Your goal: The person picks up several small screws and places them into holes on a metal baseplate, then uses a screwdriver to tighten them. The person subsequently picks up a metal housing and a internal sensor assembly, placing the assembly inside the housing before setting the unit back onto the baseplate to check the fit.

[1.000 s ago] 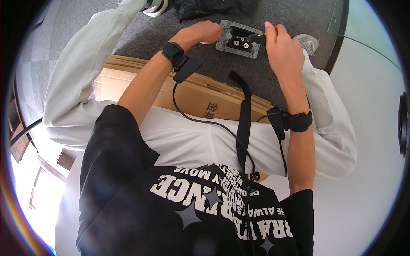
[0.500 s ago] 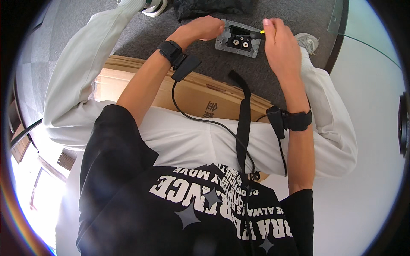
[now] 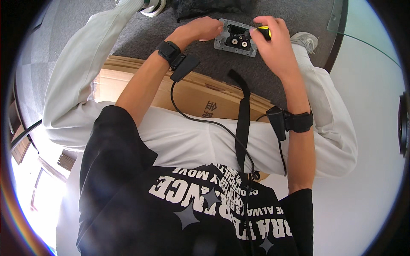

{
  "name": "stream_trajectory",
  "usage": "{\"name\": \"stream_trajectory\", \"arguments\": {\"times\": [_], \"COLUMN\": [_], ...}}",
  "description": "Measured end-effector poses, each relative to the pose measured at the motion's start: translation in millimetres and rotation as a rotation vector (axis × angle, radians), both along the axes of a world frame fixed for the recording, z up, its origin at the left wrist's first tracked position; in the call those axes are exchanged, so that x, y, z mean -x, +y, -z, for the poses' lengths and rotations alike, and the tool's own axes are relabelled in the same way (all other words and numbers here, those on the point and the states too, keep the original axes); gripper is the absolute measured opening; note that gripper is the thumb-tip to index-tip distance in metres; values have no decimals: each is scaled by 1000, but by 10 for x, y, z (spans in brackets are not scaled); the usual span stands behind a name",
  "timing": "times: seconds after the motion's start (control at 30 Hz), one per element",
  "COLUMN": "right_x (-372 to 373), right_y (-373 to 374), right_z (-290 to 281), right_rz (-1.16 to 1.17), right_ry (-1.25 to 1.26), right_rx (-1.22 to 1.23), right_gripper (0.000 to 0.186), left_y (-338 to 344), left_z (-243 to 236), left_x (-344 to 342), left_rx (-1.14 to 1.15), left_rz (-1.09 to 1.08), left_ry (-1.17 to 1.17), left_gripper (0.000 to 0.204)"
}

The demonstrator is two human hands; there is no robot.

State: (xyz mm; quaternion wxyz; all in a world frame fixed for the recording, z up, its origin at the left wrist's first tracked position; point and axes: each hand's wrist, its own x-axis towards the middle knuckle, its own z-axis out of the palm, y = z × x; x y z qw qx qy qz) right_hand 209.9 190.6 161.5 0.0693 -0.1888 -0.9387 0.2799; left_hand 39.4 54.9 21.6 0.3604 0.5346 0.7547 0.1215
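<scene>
A grey rectangular metal housing [image 3: 236, 51] sits over the dark carpet, its inside showing black parts and two round silvery pieces. My left hand [image 3: 201, 29] is closed at the housing's left edge, fingers curled on its rim. Over the right end of the housing is my right hand [image 3: 275, 47], with thumb and fingers closed around a black-and-yellow screwdriver [image 3: 265, 31]. Most of the screwdriver, its tip included, is hidden by the fingers.
A stack of flat cardboard [image 3: 188, 99] lies across, between my legs. Beyond the housing lies a crumpled black bag [image 3: 209, 7]. To the right are a white surface [image 3: 367, 89] and a glass panel [image 3: 376, 25]. A black strap [image 3: 243, 111] and cables hang in front of me.
My right hand has shifted slightly left, and its fingers have turned around the screwdriver, showing more of the yellow. My left hand and the housing have barely moved.
</scene>
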Motion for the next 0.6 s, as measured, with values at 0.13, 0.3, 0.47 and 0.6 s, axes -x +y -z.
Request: {"name": "stream_trajectory", "arguments": {"times": [0.13, 0.3, 0.47, 0.6], "right_x": [89, 11, 2, -24], "right_y": [-86, -41, 51, -33], "right_z": [-228, -65, 47, -5], "right_rz": [282, 153, -32, -24], "right_ry": [-417, -251, 229, -13], "right_rx": [-200, -335, -221, 18], "right_gripper": [34, 31, 32, 34], "left_y": [-33, -42, 7, -11], "left_z": [15, 111, -10, 57], "left_x": [15, 15, 4, 13], "left_rx": [21, -15, 36, 27], "left_rz": [19, 12, 13, -3], "left_ry": [-2, 19, -17, -5], "left_gripper": [27, 27, 26, 25]}}
